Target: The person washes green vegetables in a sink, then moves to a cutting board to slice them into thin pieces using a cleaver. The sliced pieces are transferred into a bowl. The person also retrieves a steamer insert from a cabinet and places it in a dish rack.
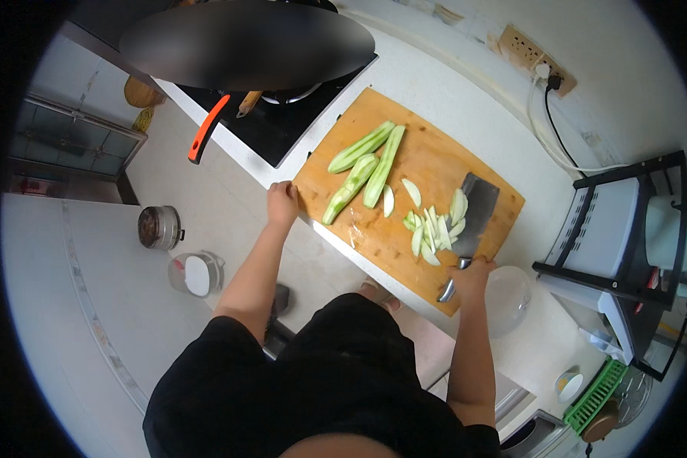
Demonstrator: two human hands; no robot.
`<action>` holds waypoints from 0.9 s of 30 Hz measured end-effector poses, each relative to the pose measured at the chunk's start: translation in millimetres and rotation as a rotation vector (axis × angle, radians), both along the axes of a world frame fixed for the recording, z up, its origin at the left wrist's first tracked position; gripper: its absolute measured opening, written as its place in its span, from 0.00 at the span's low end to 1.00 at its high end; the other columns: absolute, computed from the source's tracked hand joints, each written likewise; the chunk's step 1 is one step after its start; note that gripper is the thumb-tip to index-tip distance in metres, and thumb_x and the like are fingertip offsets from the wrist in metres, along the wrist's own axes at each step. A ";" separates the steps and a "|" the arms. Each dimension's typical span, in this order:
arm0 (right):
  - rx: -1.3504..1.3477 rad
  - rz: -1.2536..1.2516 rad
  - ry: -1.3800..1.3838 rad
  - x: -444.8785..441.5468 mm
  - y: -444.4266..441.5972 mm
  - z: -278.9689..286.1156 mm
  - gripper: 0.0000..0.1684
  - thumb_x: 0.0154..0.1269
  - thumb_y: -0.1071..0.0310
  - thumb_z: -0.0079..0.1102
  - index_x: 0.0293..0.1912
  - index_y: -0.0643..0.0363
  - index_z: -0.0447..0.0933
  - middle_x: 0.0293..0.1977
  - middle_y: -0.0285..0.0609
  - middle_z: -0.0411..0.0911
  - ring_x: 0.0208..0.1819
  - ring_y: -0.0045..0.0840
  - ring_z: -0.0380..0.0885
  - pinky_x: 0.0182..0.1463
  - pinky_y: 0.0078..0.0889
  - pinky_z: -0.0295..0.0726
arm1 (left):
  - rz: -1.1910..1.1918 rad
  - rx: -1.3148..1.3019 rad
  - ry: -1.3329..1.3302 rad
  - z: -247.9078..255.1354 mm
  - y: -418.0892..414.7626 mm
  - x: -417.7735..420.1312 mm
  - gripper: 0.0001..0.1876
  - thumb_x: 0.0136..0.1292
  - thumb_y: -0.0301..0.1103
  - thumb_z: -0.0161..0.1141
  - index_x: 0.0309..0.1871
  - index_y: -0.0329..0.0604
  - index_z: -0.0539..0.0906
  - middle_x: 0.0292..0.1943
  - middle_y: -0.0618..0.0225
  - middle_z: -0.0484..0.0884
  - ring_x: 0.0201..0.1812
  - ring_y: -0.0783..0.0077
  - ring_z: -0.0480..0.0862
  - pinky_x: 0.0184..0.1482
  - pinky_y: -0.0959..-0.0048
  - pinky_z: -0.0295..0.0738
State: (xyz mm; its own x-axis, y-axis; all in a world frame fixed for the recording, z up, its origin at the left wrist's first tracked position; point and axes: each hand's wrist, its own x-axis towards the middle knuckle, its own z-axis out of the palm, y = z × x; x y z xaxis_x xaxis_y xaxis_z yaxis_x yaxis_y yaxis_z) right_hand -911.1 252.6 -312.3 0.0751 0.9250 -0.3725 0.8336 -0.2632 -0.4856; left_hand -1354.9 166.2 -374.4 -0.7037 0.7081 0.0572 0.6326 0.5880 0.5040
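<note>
A wooden cutting board (pixel 418 166) lies on the white counter in front of me. My left hand (pixel 283 201) holds its left corner. At the right edge, my right hand (pixel 473 276) grips the board, its thumb side lying across the metal handle of a cleaver (pixel 476 212). The cleaver rests flat on the board; how firmly its handle is held is hidden. Several peeled green gourd-like vegetable pieces (pixel 385 166) lie at the board's left. A pile of pale green slices (pixel 430 232) sits against the blade, some on it. Two slices (pixel 411 192) lie apart.
A black cooktop (pixel 275 129) carries a pan with an orange handle (pixel 209 129). A clear bowl (pixel 508 300) stands right of the board. Further right are a black rack (pixel 607 275) and a green dish drainer (pixel 596 395). Cords hang from a wall socket (pixel 535 57).
</note>
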 end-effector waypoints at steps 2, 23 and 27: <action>0.056 0.022 -0.034 6.5 -2.7 -12.8 0.38 0.43 0.67 0.78 0.50 0.78 0.72 0.56 0.66 0.61 0.54 0.56 0.73 0.61 0.43 0.75 | 0.027 0.104 0.024 -3.5 -5.5 2.2 0.10 0.64 0.29 0.62 0.46 0.36 0.84 0.43 0.50 0.82 0.45 0.49 0.81 0.51 0.58 0.78; -0.194 -1.101 1.057 130.8 -119.4 -39.9 0.27 0.77 0.47 0.49 0.42 0.66 0.75 0.27 0.46 0.83 0.15 0.18 0.64 0.16 0.20 0.63 | -0.876 0.271 0.118 76.7 14.0 172.8 0.16 0.57 0.27 0.66 0.50 0.40 0.80 0.51 0.56 0.78 0.53 0.50 0.78 0.56 0.57 0.72; -0.053 -1.170 0.892 146.0 -107.8 -59.2 0.16 0.71 0.62 0.56 0.44 0.70 0.73 0.28 0.50 0.81 0.17 0.20 0.69 0.17 0.21 0.66 | -1.224 0.133 -0.028 60.1 -16.9 230.3 0.18 0.53 0.33 0.72 0.47 0.45 0.81 0.48 0.64 0.80 0.50 0.57 0.79 0.52 0.61 0.72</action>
